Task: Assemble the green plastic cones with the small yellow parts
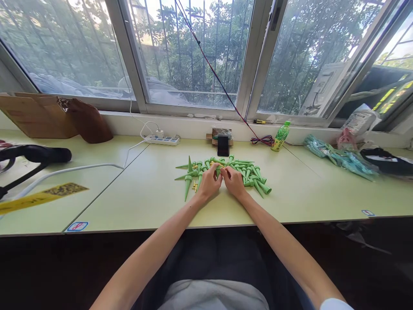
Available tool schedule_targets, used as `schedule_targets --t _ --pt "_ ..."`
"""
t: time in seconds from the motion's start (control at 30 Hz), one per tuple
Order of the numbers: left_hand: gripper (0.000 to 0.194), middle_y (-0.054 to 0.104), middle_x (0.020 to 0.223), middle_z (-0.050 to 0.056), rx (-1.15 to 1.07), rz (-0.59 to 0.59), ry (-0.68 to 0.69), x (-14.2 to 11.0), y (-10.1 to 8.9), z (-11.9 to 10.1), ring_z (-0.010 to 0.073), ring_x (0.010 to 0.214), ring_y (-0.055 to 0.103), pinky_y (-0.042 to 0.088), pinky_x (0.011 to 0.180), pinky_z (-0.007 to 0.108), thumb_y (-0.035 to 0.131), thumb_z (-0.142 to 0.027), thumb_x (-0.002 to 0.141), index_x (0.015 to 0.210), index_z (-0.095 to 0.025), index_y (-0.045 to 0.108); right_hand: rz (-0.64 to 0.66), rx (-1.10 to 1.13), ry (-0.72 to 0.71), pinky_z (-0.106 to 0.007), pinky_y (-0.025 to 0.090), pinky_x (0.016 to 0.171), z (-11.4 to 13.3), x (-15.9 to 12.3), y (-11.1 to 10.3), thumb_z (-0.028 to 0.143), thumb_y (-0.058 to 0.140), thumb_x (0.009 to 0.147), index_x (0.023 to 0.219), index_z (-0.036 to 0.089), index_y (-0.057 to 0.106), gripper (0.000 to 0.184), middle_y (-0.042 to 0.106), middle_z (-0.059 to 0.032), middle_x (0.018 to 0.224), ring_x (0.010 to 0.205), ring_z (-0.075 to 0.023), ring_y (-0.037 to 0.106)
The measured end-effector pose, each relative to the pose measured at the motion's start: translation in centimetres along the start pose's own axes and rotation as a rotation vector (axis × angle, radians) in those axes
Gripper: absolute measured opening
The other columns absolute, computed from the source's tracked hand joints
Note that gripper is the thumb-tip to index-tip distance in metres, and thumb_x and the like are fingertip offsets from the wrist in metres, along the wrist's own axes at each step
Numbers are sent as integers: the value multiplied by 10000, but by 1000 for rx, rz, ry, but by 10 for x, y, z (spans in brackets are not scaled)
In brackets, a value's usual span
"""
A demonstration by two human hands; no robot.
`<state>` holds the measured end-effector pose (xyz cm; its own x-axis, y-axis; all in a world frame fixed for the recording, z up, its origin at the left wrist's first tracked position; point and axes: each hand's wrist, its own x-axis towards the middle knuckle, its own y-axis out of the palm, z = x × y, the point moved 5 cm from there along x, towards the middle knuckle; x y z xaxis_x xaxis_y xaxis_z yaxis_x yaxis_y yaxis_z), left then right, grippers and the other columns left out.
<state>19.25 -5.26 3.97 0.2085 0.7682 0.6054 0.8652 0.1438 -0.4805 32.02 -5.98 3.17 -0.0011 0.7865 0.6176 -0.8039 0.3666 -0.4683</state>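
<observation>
My left hand (210, 183) is closed with its fingertips pinched around a green plastic spike (218, 172), which shows between the two hands. Close against it, my right hand (233, 181) has its fingers pinched together at the spike's top, where a little yellow shows; what exactly they grip is hidden. Around both hands lie several more green cone-shaped spikes (188, 186), in a loose pile to the left, behind and to the right. Small yellow plastic pieces (195, 186) lie among the spikes beside my left hand.
Behind the pile, a black phone (223, 146) leans on a small cardboard box (213, 137). A green-capped bottle (280, 137) and coiled cable (263, 140) stand back right, with teal plastic bags (338, 156) farther right. A power strip (163, 139) and white cable (80, 168) are left.
</observation>
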Motion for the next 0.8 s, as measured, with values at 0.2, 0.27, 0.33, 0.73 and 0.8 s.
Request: schedule_targets --t 0.2,0.27,0.33,0.73,0.8 --pt "339 514 628 -48 -7 38 29 -2 1 -3 110 510 450 405 604 241 567 -195 841 1178 -177 583 -9 -2 11 -291 285 549 -4 0 0 554 345 1016 648 213 472 518 528 -7 582 524 -144 413" --pt "341 504 616 -53 -8 43 40 -2 1 -4 107 500 448 406 601 239 573 -193 834 1174 -179 590 -17 -1 19 -295 280 549 -4 0 -1 548 329 1020 631 214 456 528 516 -7 567 517 -144 406" --pt "342 489 600 -60 -6 48 53 -3 1 -5 105 494 450 406 602 237 577 -192 830 1171 -181 596 -30 -10 35 -300 268 543 -4 0 -1 548 308 1022 599 221 415 545 482 -3 537 504 -144 383" --pt "339 626 735 -6 14 42 150 -5 4 -3 102 527 468 422 610 233 564 -182 861 1198 -184 595 -104 -48 94 -326 203 529 -8 3 -1 541 304 1001 524 242 274 564 343 13 454 463 -138 289" --pt "342 665 830 17 5 38 169 -5 3 -3 96 538 473 430 614 230 563 -172 865 1206 -190 591 -108 -50 93 -326 203 530 -8 3 -2 530 304 998 522 243 275 556 344 13 451 460 -139 291"
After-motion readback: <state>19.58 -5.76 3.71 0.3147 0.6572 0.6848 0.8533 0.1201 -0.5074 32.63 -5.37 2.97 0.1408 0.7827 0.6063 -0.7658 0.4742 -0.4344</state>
